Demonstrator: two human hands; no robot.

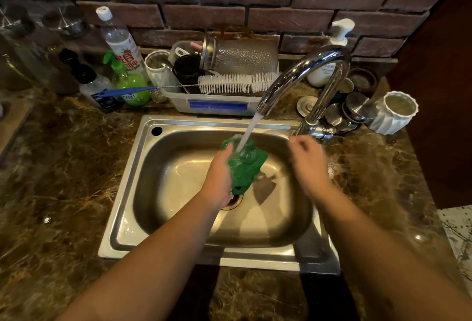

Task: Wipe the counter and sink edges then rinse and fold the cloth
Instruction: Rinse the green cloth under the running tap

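A bunched green cloth [244,167] hangs over the steel sink [132,167], right under the stream of water running from the chrome faucet [304,75]. My left hand [219,175] grips the cloth from its left side, fingers curled round it. My right hand [309,157] hovers over the sink's right side, just below the faucet base, with loosely curled fingers and nothing in it. The brown marble counter [63,167] surrounds the sink.
Behind the sink stands a plastic drying tray [217,106] with jars and a white bottle brush [229,83]. Bottles [122,47] crowd the back left. A soap pump [332,50], metal lids and a white ribbed cup [396,113] sit at the back right.
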